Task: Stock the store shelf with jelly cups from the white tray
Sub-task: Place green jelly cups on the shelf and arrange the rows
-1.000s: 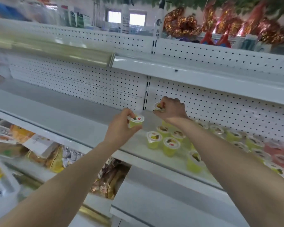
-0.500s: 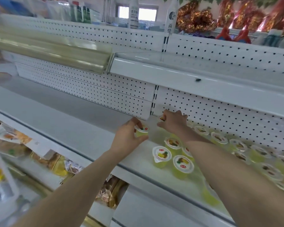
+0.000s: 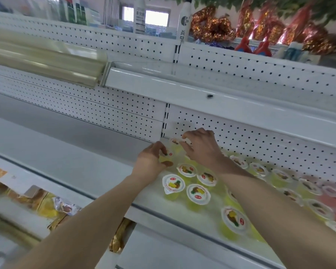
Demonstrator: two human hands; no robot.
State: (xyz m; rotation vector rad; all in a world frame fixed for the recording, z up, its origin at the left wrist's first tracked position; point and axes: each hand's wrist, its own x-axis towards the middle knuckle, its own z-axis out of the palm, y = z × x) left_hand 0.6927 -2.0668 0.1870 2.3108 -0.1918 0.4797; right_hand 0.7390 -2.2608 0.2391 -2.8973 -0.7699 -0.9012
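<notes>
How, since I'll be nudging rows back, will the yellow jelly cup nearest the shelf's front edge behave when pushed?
That jelly cup probably slides rather than rolls: it stands upright on the smooth white shelf. Its lid looks wider than its body, so a high push may tip it. Being small, it is likely light.

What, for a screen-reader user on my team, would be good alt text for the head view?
Two bare hands stock a white store shelf: the left hand grips a yellow jelly cup, the right hand pinches another cup near the pegboard back. More sealed cups stand in rows to their right.
</notes>
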